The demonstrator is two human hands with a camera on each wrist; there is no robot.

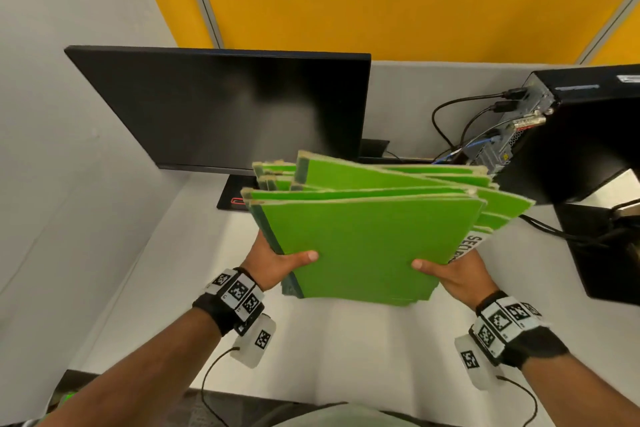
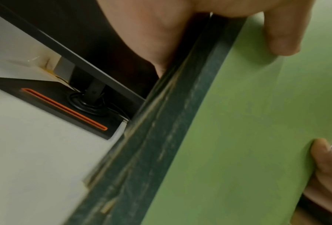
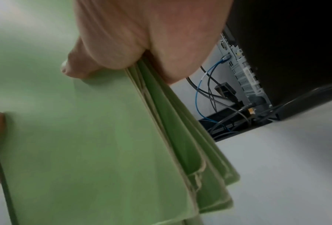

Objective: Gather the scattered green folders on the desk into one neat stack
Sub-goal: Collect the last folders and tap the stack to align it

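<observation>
1. Green folders [image 1: 363, 246]: a bundle of several, held in the air above the white desk [image 1: 346, 350] in front of the person, tilted with its far end raised toward the monitor [image 1: 221, 107]. The folders are not squared up; their far corners fan apart, and the lower ones stick out to the right beyond the top cover.
2. Left hand [image 1: 273, 265]: grips the near left corner of the bundle along the dark green spines [image 2: 161, 144]. The thumb lies flat on the top cover; the fingers go underneath and cannot be seen from the head view.
3. Right hand [image 1: 453, 270]: grips the near right corner, thumb pressed on the top cover and fingers curled beneath. The right wrist view shows the open edges of the folders [image 3: 161, 121] splayed just below the palm.
4. White label [image 1: 465, 248]: printed with black letters only partly readable, it shows at the right edge of the bundle just beside the right thumb.
5. Monitor stand [image 2: 51, 105]: a black base with an orange slot, resting on the desk behind and left of the bundle.
6. Desktop computer [image 1: 588, 135]: a black case to the right, its rear ports facing left with black and blue cables [image 1: 460, 125] plugged in.
7. Wrist bands [image 1: 235, 298]: black, carrying square black-and-white markers, worn on both wrists.
</observation>
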